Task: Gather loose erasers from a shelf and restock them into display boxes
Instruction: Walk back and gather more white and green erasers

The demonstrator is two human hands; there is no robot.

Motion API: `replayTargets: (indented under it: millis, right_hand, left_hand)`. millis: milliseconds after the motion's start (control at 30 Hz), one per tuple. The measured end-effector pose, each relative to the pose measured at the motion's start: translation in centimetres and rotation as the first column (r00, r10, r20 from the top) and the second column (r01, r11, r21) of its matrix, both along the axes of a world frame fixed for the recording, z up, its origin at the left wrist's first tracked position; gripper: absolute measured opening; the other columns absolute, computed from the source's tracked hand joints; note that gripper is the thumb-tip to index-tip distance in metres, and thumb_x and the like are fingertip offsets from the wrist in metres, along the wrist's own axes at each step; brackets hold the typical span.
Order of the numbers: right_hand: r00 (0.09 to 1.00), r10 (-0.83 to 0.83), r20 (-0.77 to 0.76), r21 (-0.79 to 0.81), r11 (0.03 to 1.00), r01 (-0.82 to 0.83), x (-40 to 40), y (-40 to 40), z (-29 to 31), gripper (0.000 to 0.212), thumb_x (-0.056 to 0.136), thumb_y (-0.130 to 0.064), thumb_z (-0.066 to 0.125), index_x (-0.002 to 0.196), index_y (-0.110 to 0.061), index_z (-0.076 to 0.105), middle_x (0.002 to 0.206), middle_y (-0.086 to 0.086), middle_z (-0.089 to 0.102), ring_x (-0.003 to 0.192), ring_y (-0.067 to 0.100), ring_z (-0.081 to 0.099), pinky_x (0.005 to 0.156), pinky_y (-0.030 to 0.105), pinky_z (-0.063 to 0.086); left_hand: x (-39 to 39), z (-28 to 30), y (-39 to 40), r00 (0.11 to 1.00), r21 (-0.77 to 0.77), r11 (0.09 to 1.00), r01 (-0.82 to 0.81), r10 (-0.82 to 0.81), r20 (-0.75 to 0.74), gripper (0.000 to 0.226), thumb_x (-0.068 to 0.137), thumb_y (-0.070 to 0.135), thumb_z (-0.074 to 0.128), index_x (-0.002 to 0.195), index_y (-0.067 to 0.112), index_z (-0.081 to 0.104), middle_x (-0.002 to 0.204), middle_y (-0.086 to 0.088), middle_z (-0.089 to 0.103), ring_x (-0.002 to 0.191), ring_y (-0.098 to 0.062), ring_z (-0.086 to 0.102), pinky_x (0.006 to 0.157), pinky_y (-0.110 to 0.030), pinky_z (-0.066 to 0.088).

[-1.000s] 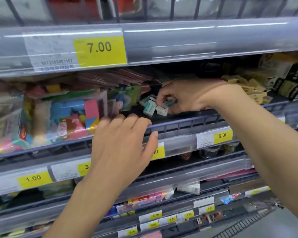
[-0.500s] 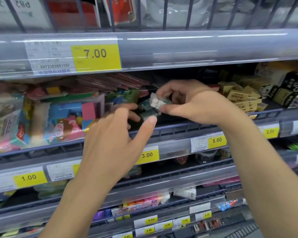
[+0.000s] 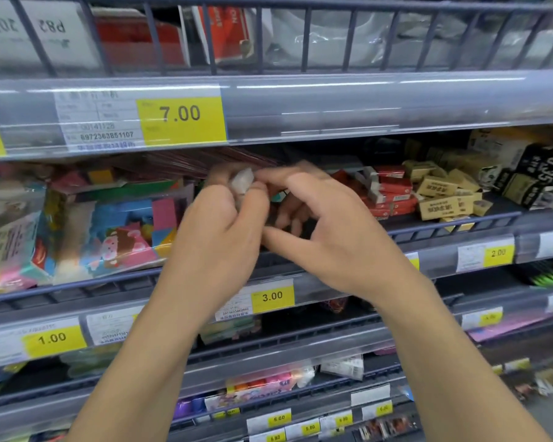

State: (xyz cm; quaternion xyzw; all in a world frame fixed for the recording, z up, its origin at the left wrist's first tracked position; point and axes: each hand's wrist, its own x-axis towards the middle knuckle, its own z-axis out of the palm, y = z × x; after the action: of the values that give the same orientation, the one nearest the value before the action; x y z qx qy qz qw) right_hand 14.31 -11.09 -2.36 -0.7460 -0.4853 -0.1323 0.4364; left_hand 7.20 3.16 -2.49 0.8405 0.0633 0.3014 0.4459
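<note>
A small white eraser [image 3: 242, 182] is up in front of the middle shelf, blurred by motion. My left hand [image 3: 217, 231] has its fingertips closed around it. My right hand [image 3: 329, 231] is just to the right, its index fingertip touching the same eraser, its thumb stretched out below. A teal scrap [image 3: 280, 196] shows behind the right index finger; whether that hand grips it is unclear. Loose tan erasers [image 3: 438, 194] lie piled on the shelf to the right, next to red eraser boxes [image 3: 395, 189] and a black display box [image 3: 543, 173].
Colourful plastic-wrapped packs [image 3: 118, 231] fill the shelf to the left of my hands. A low wire rail [image 3: 460, 222] runs along the shelf front, with price tags below. The upper shelf's label strip [image 3: 332, 103] hangs close above my hands.
My left hand rose from below and met my right hand at the erasers. The white eraser now sits in my left fingertips. The view has shifted down and to the right.
</note>
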Motion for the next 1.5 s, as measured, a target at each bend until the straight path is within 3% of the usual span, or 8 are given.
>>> replayTargets:
  millis: [233, 433, 667, 800, 933, 1100, 1367, 1500]
  right_hand:
    - [0.981, -0.181, 0.074, -0.475, 0.858, 0.194, 6.1, -1.3, 1.6, 0.039, 0.093, -0.019, 0.067, 0.13, -0.033, 0.063, 0.123, -0.008, 0.059, 0.106, 0.015, 0.058, 0.097, 0.035, 0.048]
    - [0.99, -0.14, 0.002, -0.739, 0.667, 0.095, 7.9, 1.1, 1.3, 0.041, 0.094, -0.034, 0.067, 0.134, -0.035, 0.058, 0.122, -0.015, 0.053, 0.105, 0.011, 0.054, 0.086, 0.024, 0.042]
    - [0.975, -0.18, -0.131, -0.717, 0.696, 0.032, 8.3, 1.6, 0.9, 0.035, 0.084, -0.032, 0.072, 0.118, -0.032, 0.066, 0.092, -0.021, 0.063, 0.082, 0.001, 0.061, 0.068, 0.02, 0.045]
    - [0.949, -0.171, -0.265, -0.443, 0.896, 0.038, 7.1, 0.5, 0.8, 0.029, 0.08, -0.024, 0.075, 0.106, -0.036, 0.068, 0.093, -0.017, 0.067, 0.077, 0.0, 0.061, 0.064, 0.012, 0.043]
    - [0.93, 0.103, -0.352, 0.048, 0.995, -0.092, 3.2, 0.4, 0.6, 0.028, 0.082, -0.022, 0.074, 0.109, -0.027, 0.07, 0.096, -0.001, 0.072, 0.087, 0.017, 0.067, 0.079, 0.029, 0.055]
    - [0.904, 0.187, -0.385, 0.206, 0.972, -0.114, 0.2, 2.6, 0.0, 0.034, 0.078, -0.012, 0.07, 0.106, -0.031, 0.065, 0.096, 0.01, 0.071, 0.087, 0.032, 0.068, 0.077, 0.053, 0.057]
    - [0.962, 0.093, -0.257, 0.02, 0.996, -0.091, 2.8, 1.4, 1.0, 0.038, 0.081, -0.023, 0.075, 0.115, -0.035, 0.064, 0.1, -0.009, 0.069, 0.091, 0.01, 0.067, 0.079, 0.032, 0.056]
    - [0.98, -0.186, -0.071, -0.394, 0.908, 0.144, 7.1, 1.1, 1.6, 0.041, 0.088, -0.023, 0.072, 0.121, -0.043, 0.061, 0.096, -0.029, 0.061, 0.082, -0.017, 0.056, 0.071, 0.008, 0.04]
  left_hand:
    - [-0.4, 0.2, 2.9, 0.996, -0.089, 0.993, -0.078, 0.074, -0.043, 0.032, 0.067, 0.05, 0.052, 0.089, 0.032, 0.067, 0.055, 0.004, 0.064, 0.06, -0.027, 0.064, 0.073, -0.054, 0.061]
    - [-0.4, -0.3, 3.0, 0.995, 0.0, 0.999, -0.05, 0.05, -0.084, 0.022, 0.089, 0.051, 0.058, 0.106, 0.037, 0.056, 0.083, 0.001, 0.069, 0.076, -0.027, 0.069, 0.076, -0.048, 0.061]
    - [-0.8, -0.3, 2.9, 0.981, 0.12, 0.991, -0.053, 0.074, -0.178, 0.045, 0.084, 0.052, 0.073, 0.112, 0.027, 0.048, 0.083, -0.007, 0.068, 0.068, -0.017, 0.064, 0.064, -0.044, 0.052]
    - [-1.0, -0.4, 2.7, 0.979, 0.133, 0.989, -0.062, 0.086, -0.184, 0.058, 0.078, 0.065, 0.07, 0.116, 0.032, 0.041, 0.08, 0.002, 0.065, 0.069, -0.004, 0.06, 0.05, -0.027, 0.047]
    - [-1.1, 0.3, 2.2, 0.988, -0.041, 0.993, -0.109, 0.103, -0.112, 0.066, 0.069, 0.083, 0.063, 0.101, 0.028, 0.049, 0.064, 0.0, 0.066, 0.055, -0.01, 0.061, 0.045, -0.031, 0.048]
    - [-0.3, 0.3, 1.6, 0.993, -0.118, 0.988, -0.101, 0.092, -0.08, 0.057, 0.083, 0.068, 0.069, 0.069, 0.019, 0.044, 0.044, 0.002, 0.057, 0.041, -0.015, 0.05, 0.042, -0.031, 0.041]
    - [0.2, -0.5, 2.7, 0.992, -0.131, 0.991, 0.014, -0.03, -0.119, 0.026, 0.086, 0.053, 0.054, 0.109, 0.042, 0.049, 0.062, 0.011, 0.073, 0.061, 0.002, 0.066, 0.049, -0.014, 0.041]
    - [0.1, -0.8, 3.0, 0.995, -0.137, 0.99, 0.029, -0.041, -0.086, 0.018, 0.093, 0.043, 0.067, 0.094, 0.053, 0.052, 0.062, 0.008, 0.069, 0.049, -0.004, 0.059, 0.048, -0.02, 0.045]
